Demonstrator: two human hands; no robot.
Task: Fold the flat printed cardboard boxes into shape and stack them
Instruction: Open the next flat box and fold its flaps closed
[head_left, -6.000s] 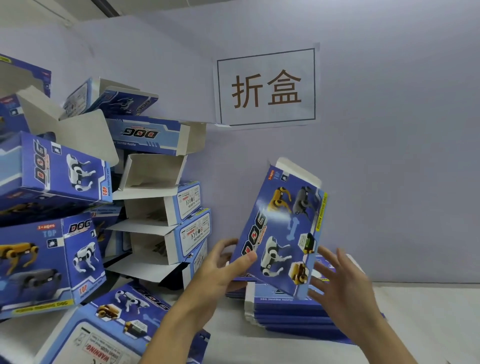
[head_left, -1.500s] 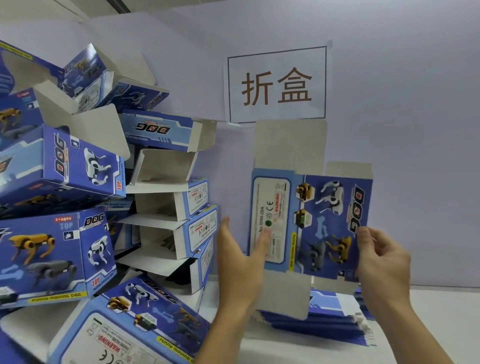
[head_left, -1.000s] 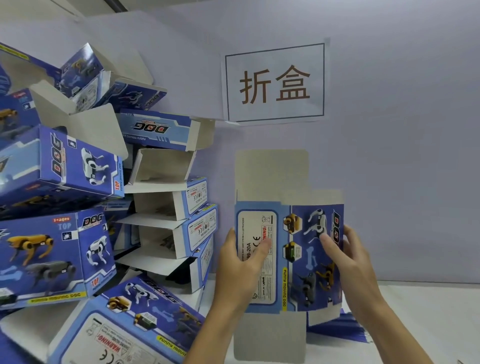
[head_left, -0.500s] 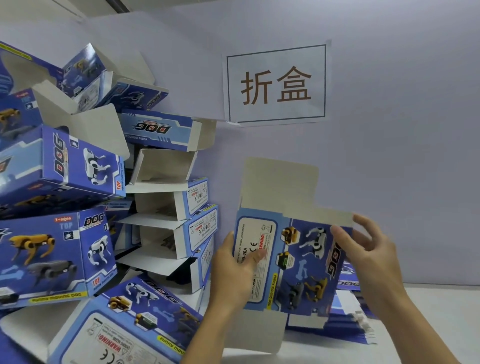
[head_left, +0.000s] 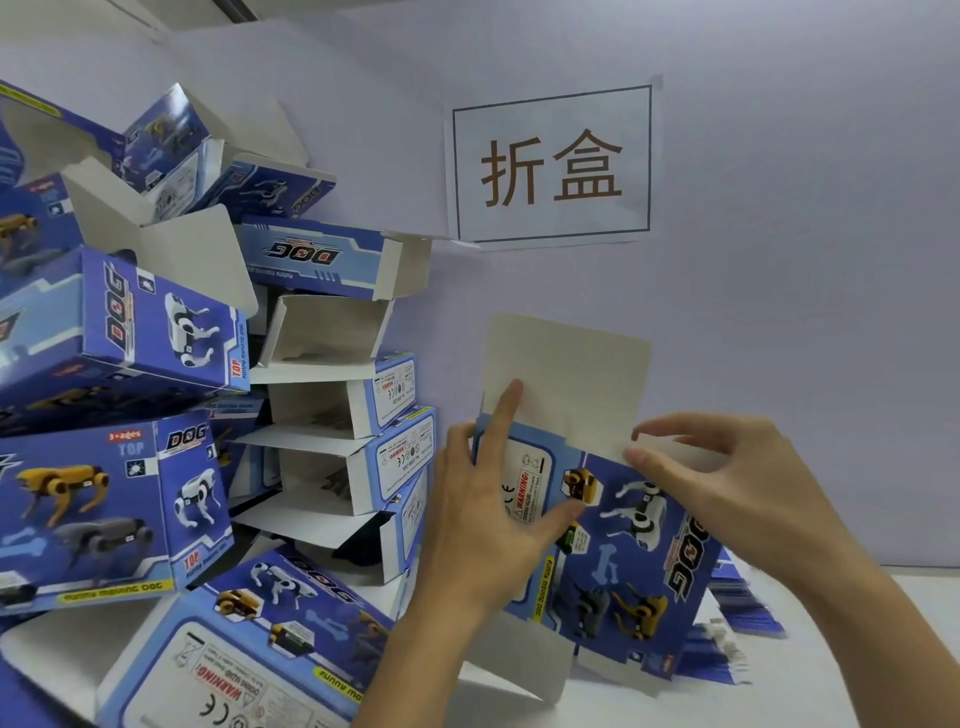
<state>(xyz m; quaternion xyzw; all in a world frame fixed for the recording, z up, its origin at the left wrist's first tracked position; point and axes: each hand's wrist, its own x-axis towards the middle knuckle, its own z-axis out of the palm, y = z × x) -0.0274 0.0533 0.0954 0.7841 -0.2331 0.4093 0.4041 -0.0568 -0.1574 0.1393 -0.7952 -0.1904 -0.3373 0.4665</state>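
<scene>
**Half-opened carton held up between two hands**

Head view: a printed cardboard box (head_left: 613, 540) is held upright in front of the pale wall, above the white tabletop (head_left: 857, 649). Its outer faces are glossy blue with pictures of robot dogs, a "DOG" logo and a white warning panel; the inside is plain grey-white board. A large rounded flap (head_left: 571, 374) stands up from its top edge, matte and unprinted, and shorter flaps hang loose at the bottom.

The left hand (head_left: 488, 525) grips the box's left side, thumb laid across the warning panel, forefinger stretched up against the big flap and the other fingers wrapped behind the edge. The right hand (head_left: 727, 483) pinches a small side flap (head_left: 670, 447) at the box's top right between thumb and curled fingers.

Behind the held box, low on the tabletop at the right, lies a pile of flat boxes (head_left: 737, 623), thin blue edges layered together and partly blurred.

At the left rises a leaning heap of folded boxes (head_left: 124, 488), rectangular cartons of the same blue print, many with open ends that show bare board and flaps standing out at angles. One carton (head_left: 249, 654) lies tilted at the foot of the heap, warning panel up.

A white paper sign (head_left: 550, 166) with a thin dark frame and two brown characters is fixed to the wall
</scene>
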